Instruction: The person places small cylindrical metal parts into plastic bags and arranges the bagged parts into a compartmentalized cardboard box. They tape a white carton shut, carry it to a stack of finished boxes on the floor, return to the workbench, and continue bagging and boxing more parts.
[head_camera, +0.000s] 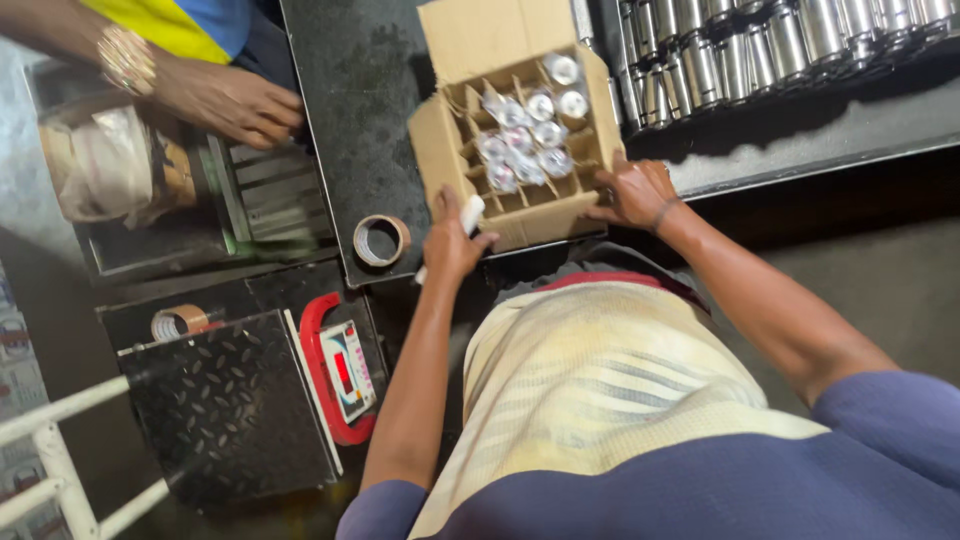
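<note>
An open cardboard box (470, 45) with a cardboard grid divider sits on a dark table (365, 110). Several cells hold shiny wrapped metal items (530, 140). My left hand (452, 238) rests at the box's near left edge and grips a white marker-like stick (466, 218). My right hand (632, 192) presses on the box's near right corner, its fingers spread on the cardboard rim.
A brown tape roll (381, 240) lies on the table left of the box. A second roll (178, 322) sits beside a weighing scale (335, 370) with a red handle. Rows of steel containers (780, 45) fill the top right. Another person's hand (228, 100) rests at top left.
</note>
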